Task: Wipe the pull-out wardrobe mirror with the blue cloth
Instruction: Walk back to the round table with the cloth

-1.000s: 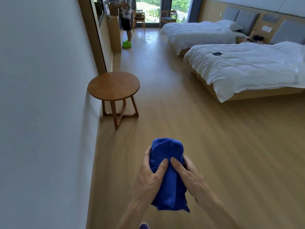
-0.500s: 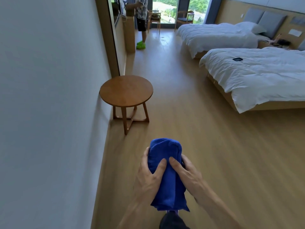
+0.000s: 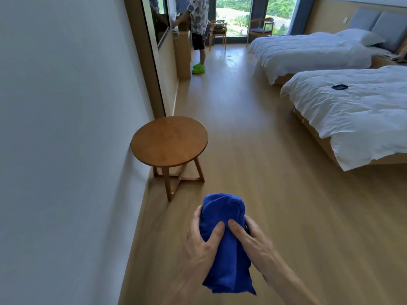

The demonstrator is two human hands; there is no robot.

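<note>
head view: both hands clamp the folded blue cloth [image 3: 224, 243] over the wood floor [image 3: 275, 194], left hand [image 3: 201, 245] and right hand [image 3: 253, 243] thumbs on top, near a round desk [image 3: 169, 140].

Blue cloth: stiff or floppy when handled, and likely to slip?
Probably floppy: the blue cloth bulges in a soft fold above the left hand and right hand and hangs limp below them. Likely light, since the hands hold it up between thumbs and fingers. Its plush-looking surface should resist slipping.
</note>
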